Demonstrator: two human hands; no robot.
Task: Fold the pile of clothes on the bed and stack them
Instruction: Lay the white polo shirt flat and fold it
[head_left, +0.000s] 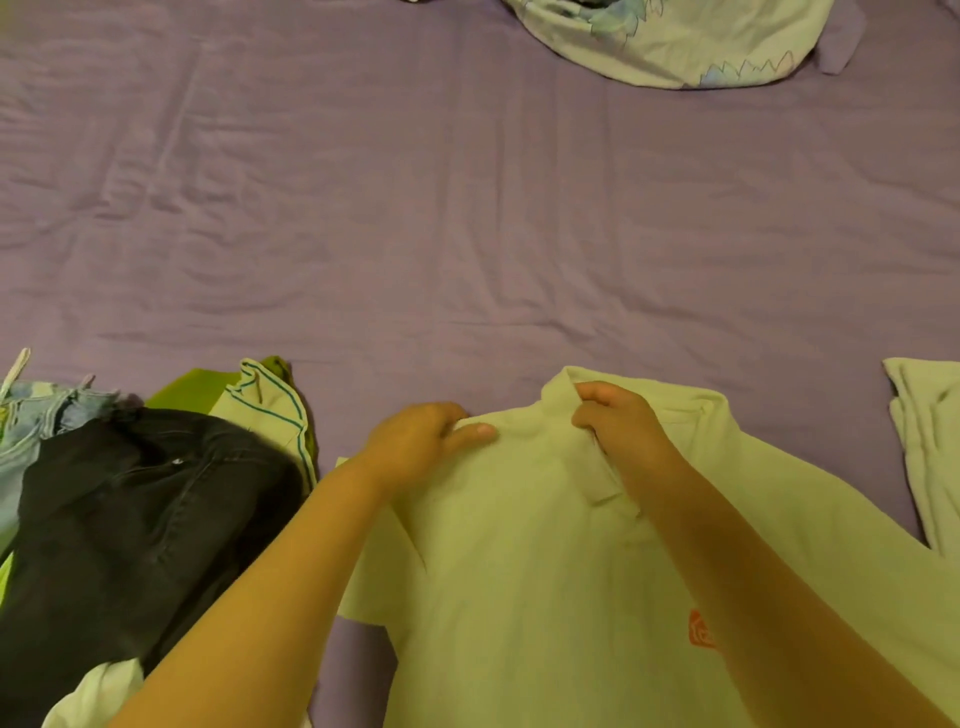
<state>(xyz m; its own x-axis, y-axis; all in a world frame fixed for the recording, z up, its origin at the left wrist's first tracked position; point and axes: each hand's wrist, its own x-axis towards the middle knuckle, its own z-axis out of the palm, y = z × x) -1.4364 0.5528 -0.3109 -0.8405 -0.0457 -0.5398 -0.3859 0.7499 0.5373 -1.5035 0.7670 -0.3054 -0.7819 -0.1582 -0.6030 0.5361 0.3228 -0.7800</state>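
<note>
While the pale yellow polo shirt with an orange chest logo (545, 571) lies flat on the purple-sheeted bed (415, 208), my left hand (415, 447) pinches its shoulder and my right hand (618, 421) grips its collar; unfolded dark trousers (135, 519) top the pile at left.

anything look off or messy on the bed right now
Nothing looks damaged. The pale polo shirt lies askew, its collar bunched where the left hand and right hand grip it. The unfolded pile at the left is a jumble, dark jeans on top. A patterned cloth lies crumpled at the far edge.
</note>
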